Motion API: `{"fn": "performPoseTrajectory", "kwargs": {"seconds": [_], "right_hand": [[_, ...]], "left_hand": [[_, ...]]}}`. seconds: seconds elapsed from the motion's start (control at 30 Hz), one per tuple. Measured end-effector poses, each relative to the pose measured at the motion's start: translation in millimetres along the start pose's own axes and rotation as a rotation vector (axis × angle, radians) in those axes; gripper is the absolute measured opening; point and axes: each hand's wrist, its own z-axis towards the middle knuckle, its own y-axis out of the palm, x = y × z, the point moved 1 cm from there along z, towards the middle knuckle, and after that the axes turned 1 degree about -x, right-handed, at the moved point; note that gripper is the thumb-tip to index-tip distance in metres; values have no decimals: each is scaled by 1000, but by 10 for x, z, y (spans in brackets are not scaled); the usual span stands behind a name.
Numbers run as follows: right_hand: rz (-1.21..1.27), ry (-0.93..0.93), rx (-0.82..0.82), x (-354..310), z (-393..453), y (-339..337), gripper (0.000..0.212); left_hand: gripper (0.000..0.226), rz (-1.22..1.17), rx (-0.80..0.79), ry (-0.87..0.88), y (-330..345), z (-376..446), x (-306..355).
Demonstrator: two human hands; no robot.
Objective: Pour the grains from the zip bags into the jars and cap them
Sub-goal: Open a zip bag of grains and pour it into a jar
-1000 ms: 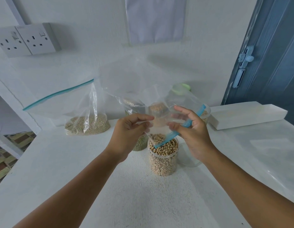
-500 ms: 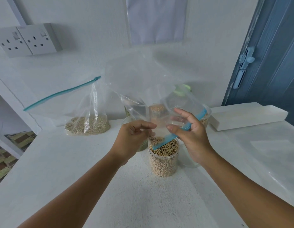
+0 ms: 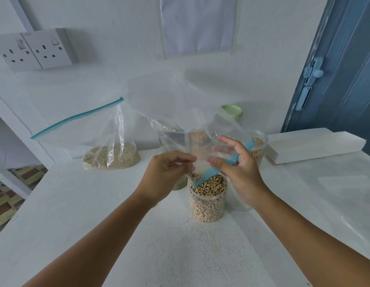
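A: Above the front jar (image 3: 208, 200), what are your hands doing?

B: Your 2 hands hold an upturned clear zip bag (image 3: 180, 112) with its mouth down over the jar. Your left hand (image 3: 163, 177) pinches the bag's left edge between thumb and curled fingers. Your right hand (image 3: 240, 172) grips the right side, thumb in front of the plastic, with the blue zip strip (image 3: 219, 168) running slantwise under your fingers and its low end touching the beans at the jar's rim.

A: Where are the grains?

B: The front jar is filled to the top with pale beans that have dark eyes, and it has no cap. A few beans sit in the bag's low corner just beside your left fingers; the rest of the bag looks empty.

A: What else is on the table (image 3: 97, 204)?

B: A second zip bag (image 3: 109, 150) of small grains stands at the back left, closed. Behind your hands, an uncapped jar (image 3: 258, 148) of beans sits at the right, a green-lidded jar (image 3: 231, 112) is further back, and a jar of green grains (image 3: 181, 183) peeks from under your left hand. A white box (image 3: 314, 146) lies at the right
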Motion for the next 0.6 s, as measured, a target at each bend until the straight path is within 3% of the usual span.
{"fn": "performPoseTrajectory", "kwargs": {"seconds": [0.6], "right_hand": [[59,52,25,63,37,-32,58]], "left_hand": [[25,58,-68,10,-35,19,68]]}}
